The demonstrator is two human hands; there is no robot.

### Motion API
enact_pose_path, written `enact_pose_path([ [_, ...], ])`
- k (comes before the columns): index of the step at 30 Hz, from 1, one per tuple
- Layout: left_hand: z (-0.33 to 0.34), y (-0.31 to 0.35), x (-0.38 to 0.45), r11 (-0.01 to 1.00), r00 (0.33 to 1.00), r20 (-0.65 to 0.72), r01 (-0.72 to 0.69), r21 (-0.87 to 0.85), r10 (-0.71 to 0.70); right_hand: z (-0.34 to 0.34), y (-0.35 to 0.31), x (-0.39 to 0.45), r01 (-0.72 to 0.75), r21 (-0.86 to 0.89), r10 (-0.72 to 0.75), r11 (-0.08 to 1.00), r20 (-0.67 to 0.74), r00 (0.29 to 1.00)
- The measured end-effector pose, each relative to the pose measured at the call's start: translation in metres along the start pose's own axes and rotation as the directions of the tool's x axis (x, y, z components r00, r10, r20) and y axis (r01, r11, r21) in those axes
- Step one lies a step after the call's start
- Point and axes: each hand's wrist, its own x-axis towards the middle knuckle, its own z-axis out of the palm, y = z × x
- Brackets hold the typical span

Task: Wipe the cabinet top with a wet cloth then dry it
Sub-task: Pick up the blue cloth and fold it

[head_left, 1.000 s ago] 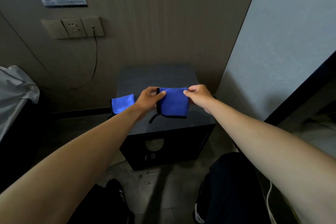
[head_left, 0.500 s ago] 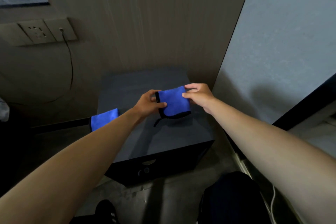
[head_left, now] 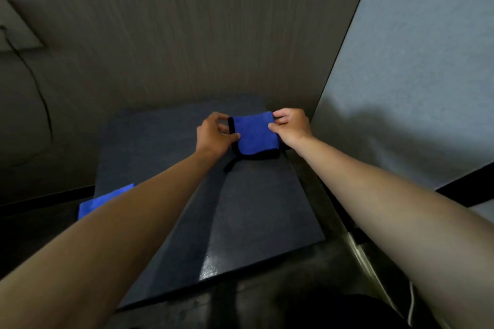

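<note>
Both hands hold a folded blue cloth (head_left: 254,134) over the far right part of the cabinet top (head_left: 256,211), close to its back edge and right edge. The left hand (head_left: 215,134) pinches the cloth's left, black-trimmed side between thumb and fingers; the right hand (head_left: 291,125) pinches its right side the same way. The cloth hangs stretched between them, its lower hem curling under, and whether that hem touches the top cannot be told. A thin black loop (head_left: 229,165) trails from the cloth's lower left corner down toward the dark surface.

The cabinet top is dark grey and matte, with a pale glare patch near its front edge. A second blue cloth (head_left: 107,199) lies off the left edge of the cabinet, near the front left corner, partly hidden behind the left forearm; what it rests on is too dark to make out.

Behind the cabinet stands a brown wood-grain wall (head_left: 187,35); a pale grey panel (head_left: 417,75) runs along the right side. A wall socket (head_left: 16,32) shows at the far left, with a black cord (head_left: 40,93) hanging from it.
</note>
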Motion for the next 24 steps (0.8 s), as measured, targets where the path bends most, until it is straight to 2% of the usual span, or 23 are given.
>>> enact_pose_path([
  [6, 0.015, -0.017, 0.031, 0.995, 0.999, 0.030, 0.028, 0.091, -0.031, 0.020, 0.019, 0.033, -0.040, -0.114, 0.039, 0.993, -0.007, 0.999],
  [13, 0.019, -0.016, 0.041, 0.990, 1.000, -0.024, 0.014, 0.139, -0.011, 0.026, 0.019, 0.049, -0.015, -0.129, 0.009, 0.992, -0.044, 0.999],
  [24, 0.017, -0.015, 0.032, 0.985, 0.998, -0.010, 0.058, 0.163, -0.057, 0.025, 0.020, 0.040, -0.053, -0.149, 0.052, 0.987, -0.009, 0.999],
])
